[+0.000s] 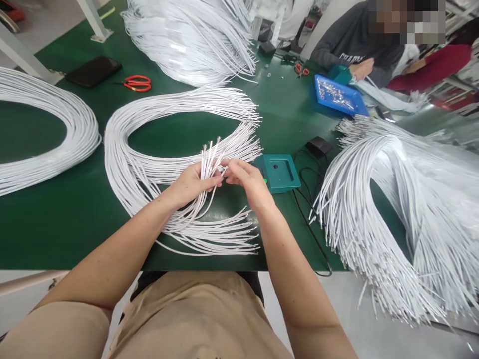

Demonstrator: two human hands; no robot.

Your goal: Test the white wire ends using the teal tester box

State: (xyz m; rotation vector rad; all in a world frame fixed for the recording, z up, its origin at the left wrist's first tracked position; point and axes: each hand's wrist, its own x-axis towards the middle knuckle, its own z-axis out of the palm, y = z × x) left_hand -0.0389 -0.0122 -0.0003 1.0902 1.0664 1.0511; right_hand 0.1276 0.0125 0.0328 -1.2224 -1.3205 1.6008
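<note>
My left hand (192, 184) is closed round a small bunch of white wires (207, 167), whose stripped ends stick up past the thumb. Close on its right, my right hand (245, 179) has its fingers pinched at the end of one wire from that bunch. Beneath and behind both hands lies a big looped bundle of white wires (119, 149), its ends fanned out to the right. Just right of my right hand is a small teal device (282, 173) with a green light at its left side.
More white wire bundles lie at the left (80, 119), the back (194, 45) and the right (419, 199). A black phone (93, 71), red-handled scissors (137, 83), a blue tray (339, 95), a black box (319, 146) and cables are on the green table (75, 229). A person works at the back right.
</note>
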